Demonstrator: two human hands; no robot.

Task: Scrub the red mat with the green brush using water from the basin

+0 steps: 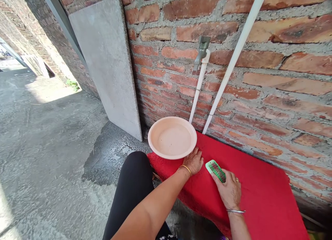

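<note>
Scrubbing brush (216,171) is in our right hand (229,191), over the red cloth (259,195), to the right of the round basin (171,139). The grip of this hand is closed around the near end of the brush. Our left hand (193,162) is grasping nothing: it rests with spread fingers on the cloth, just beside the near right part of the basin's rim, and we cannot tell if it touches this rim. We judge the brush to be light and stiff, not fragile, perhaps slippery when wet; its long sides seem the good place to take hold. Its body is pale green with rounded corners, and the face turned up looks rough, green and brown. The cloth seems soft and fuzzy, hanging down on its near side. The basin is smooth, pale pink, probably plastic. Behind, on the far side, the brick wall (259,56) is coarse, with grey mortar.
</note>
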